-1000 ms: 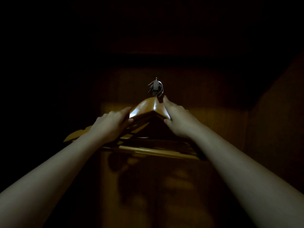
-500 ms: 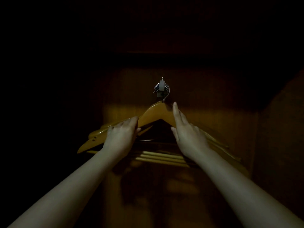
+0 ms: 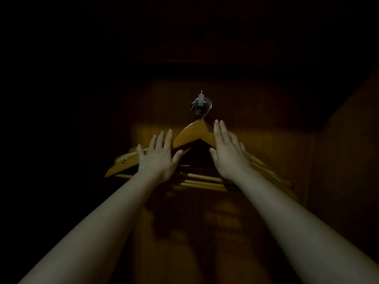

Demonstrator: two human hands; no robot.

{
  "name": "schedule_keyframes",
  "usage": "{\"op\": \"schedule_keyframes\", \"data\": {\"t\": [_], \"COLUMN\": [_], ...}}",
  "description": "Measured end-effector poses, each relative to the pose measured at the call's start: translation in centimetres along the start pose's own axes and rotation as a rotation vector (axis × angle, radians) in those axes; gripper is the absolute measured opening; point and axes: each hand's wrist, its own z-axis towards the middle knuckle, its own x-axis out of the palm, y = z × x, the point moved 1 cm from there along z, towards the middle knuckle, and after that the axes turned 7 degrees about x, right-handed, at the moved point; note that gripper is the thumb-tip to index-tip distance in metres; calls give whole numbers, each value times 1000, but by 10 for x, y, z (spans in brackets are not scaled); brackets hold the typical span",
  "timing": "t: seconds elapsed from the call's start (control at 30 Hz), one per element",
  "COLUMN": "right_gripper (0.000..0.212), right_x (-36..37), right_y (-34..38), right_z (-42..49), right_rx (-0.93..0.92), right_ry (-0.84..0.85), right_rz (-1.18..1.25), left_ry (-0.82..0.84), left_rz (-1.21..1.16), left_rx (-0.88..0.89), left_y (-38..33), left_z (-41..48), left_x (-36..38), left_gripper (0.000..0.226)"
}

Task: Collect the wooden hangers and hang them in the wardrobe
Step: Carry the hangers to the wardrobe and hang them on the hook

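Hangers (image 3: 192, 133) hang bunched; left hand (image 3: 159, 158), right hand (image 3: 227, 156) spread flat.

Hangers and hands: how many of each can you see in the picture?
Wooden hangers: at least 3, bunched together; too dark to count more.
Hands: 2, the left hand and the right hand, both open.
Total: at least 5.
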Motion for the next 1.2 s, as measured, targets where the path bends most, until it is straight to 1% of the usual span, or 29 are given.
{"op": "schedule_keyframes", "data": {"t": [0.07, 0.13, 0.2, 0.4, 0.5, 0.63, 0.87, 1.03, 1.2], "right_gripper": [73, 70, 65, 52, 48, 44, 44, 42, 39], "right_x": [-5, -8, -10, -10, -4, 10, 48, 73, 82], "right_y": [4, 7, 8, 13, 16, 23, 45, 67, 89], "right_z": [-10, -26, -46, -112, -145, -193, -287, -376, -476], "right_rx": [-5, -55, -110, -161, -138, -50, 169, 339, 535], "right_ry": [-18, -59, -69, 36, 99, 244, 479, 629, 761], "right_rz": [35, 29, -10, -70, -48, -1, 12, -1, -31], "left_ry": [-36, -90, -90, 59, 190, 351, 654, 832, 996], "left_rz": [-19, -47, -70, -77, -123, -173, -271, -353, -508], "left_rx": [29, 103, 185, 389, 457, 524, 590, 633, 646], "left_y": [-7, -12, -15, -13, -5, 11, 41, 59, 74], "left_z": [-14, -35, -57, -118, -147, -186, -261, -325, -405], "left_x": [1, 4, 7, 9, 13, 30, 66, 88, 124], "left_gripper": [69, 69, 67, 61, 61, 59, 56, 55, 54]}}
